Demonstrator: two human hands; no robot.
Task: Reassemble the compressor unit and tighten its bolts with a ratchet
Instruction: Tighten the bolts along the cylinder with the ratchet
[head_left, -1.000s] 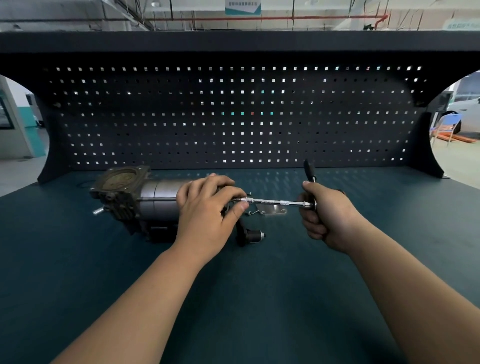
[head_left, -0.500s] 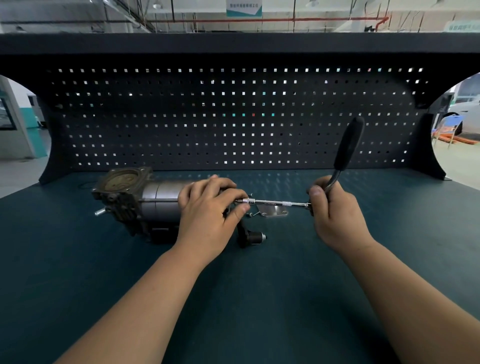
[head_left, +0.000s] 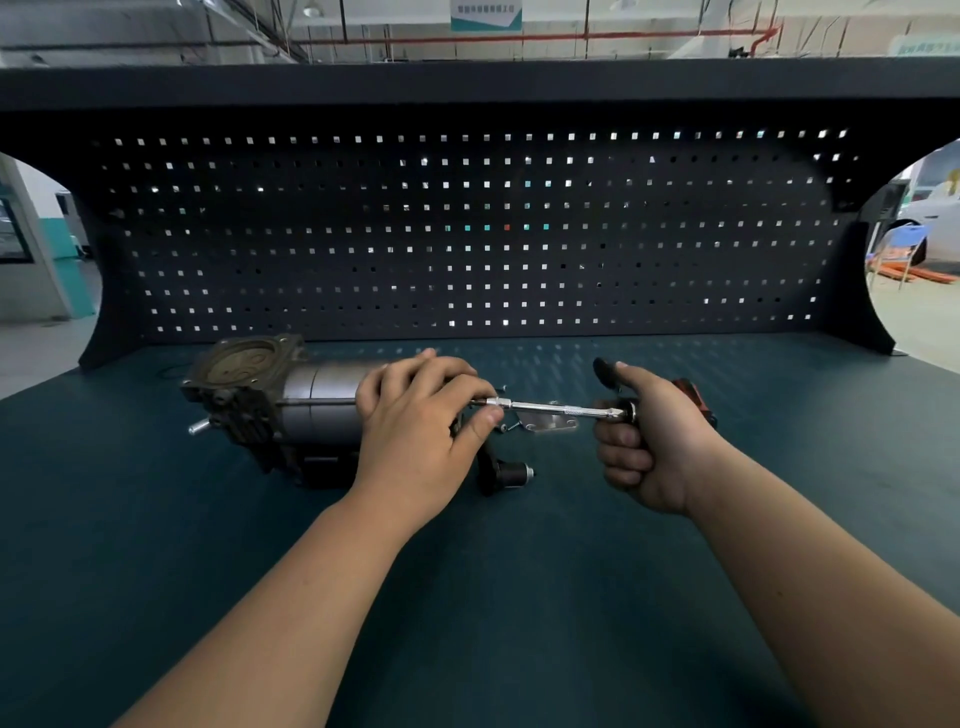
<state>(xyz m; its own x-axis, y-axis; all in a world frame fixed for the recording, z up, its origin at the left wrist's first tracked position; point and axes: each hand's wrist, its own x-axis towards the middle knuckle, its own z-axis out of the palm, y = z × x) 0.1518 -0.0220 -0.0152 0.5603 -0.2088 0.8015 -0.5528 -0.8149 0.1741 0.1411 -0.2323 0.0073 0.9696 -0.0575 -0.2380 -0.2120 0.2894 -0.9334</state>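
The compressor unit (head_left: 275, 400), a grey cylinder with a dark cast head at its left end, lies on its side on the dark teal bench (head_left: 467, 597). My left hand (head_left: 415, 431) rests over the cylinder's right end, its thumb and fingers pinching the socket end of the ratchet's chrome extension bar (head_left: 550, 409). My right hand (head_left: 649, 441) grips the ratchet handle; only the handle's black tip (head_left: 605, 371) shows above the fist. The bolt and the unit's right end are hidden under my left hand.
A small metal bracket (head_left: 548, 423) and loose screws (head_left: 511, 427) lie under the extension bar. A black cylindrical part (head_left: 506, 473) sits in front of my left hand. The pegboard back wall (head_left: 467, 234) stands close behind.
The ratchet handle, which stood up high half a second ago, has swung down toward me into my right fist. My left hand and the compressor have stayed in place.
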